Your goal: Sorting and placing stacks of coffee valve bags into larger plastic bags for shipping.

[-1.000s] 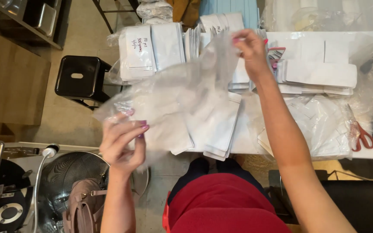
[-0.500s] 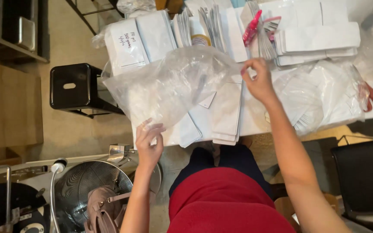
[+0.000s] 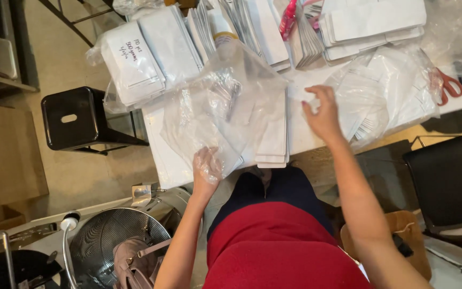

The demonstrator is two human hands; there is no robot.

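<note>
Head view: left hand (image 3: 205, 170) pinches the near edge of the clear plastic bag (image 3: 220, 109), keeping it spread above the flat white envelopes (image 3: 272, 134). Right hand (image 3: 323, 113), fingers loosely spread and holding nothing, hovers just right of the bag.

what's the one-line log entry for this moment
left hand: grip on clear plastic bag | right hand: open, over white table | nearby: envelope stacks, scissors, black stool
</note>
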